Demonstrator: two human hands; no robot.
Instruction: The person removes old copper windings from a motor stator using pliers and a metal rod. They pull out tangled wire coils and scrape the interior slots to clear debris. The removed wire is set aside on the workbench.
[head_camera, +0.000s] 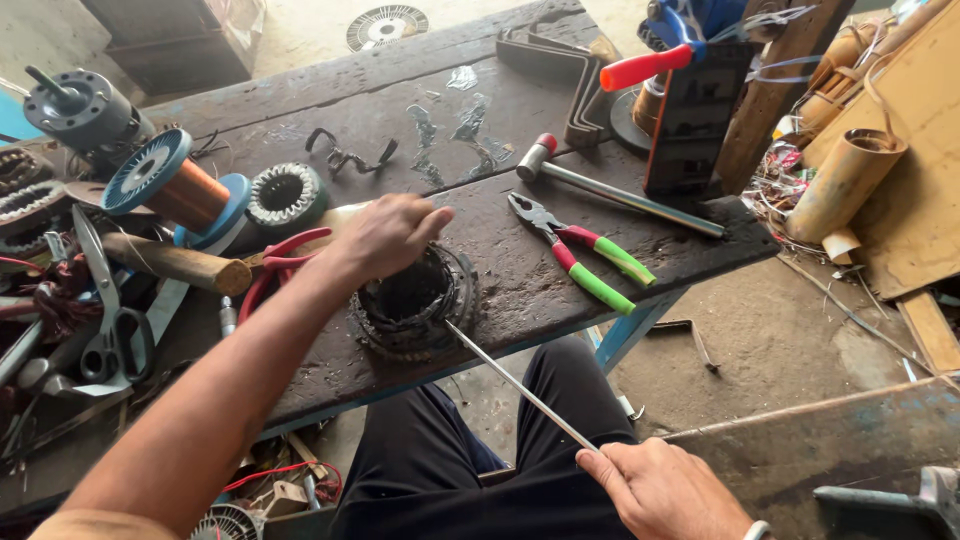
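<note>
My left hand (388, 234) grips the top rim of a dark round motor stator (412, 305) that rests near the front edge of a worn dark workbench (520, 270). My right hand (662, 490) holds the near end of a thin metal rod (518, 386). The rod slants up and left, and its tip touches the stator's right side. My legs in dark trousers show below the bench edge.
Green-and-red handled pliers (585, 257) and a small hammer (610, 188) lie to the right of the stator. To the left are a copper wire spool (180, 185), another stator (285, 195), scissors (115, 320) and a wooden handle (175, 262). Cardboard tubes (845, 180) lie right.
</note>
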